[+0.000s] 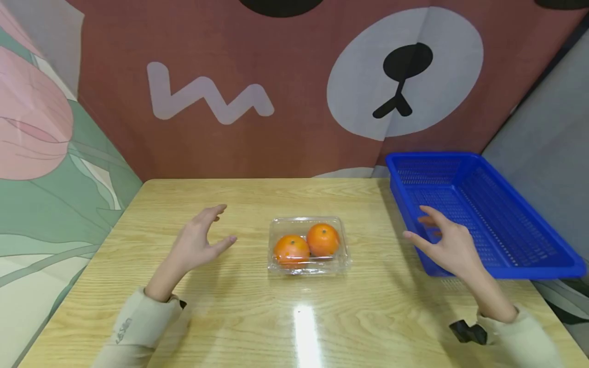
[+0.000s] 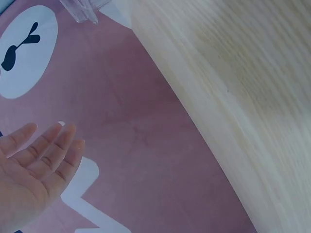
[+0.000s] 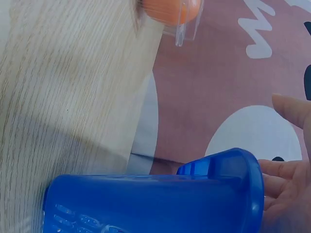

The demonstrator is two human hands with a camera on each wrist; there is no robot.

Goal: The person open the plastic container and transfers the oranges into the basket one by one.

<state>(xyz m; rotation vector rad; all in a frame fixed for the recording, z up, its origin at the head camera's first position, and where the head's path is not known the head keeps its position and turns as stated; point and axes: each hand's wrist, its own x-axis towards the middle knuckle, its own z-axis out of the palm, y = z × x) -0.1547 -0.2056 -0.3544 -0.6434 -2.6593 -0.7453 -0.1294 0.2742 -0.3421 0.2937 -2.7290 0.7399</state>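
A clear plastic clamshell box (image 1: 283,227) stands on the wooden table with two oranges inside, a left orange (image 1: 292,251) and a right orange (image 1: 323,239). To the left of the box, my left hand (image 1: 198,243) hovers above the table, thumb and fingers apart, holding nothing. My right hand (image 1: 448,244) hangs over the near left side of the blue basket (image 1: 520,197), its fingers relaxed and spread, with nothing in it. In the right wrist view, part of an orange (image 3: 171,9) shows through the clear box at the top.
The blue basket sits at the right of the table (image 1: 221,317), by a grey wall panel (image 1: 547,112). A brown cloth (image 1: 294,148) with a bear face rises behind the table's back edge. A leaf-patterned cloth (image 1: 92,204) hangs at the left.
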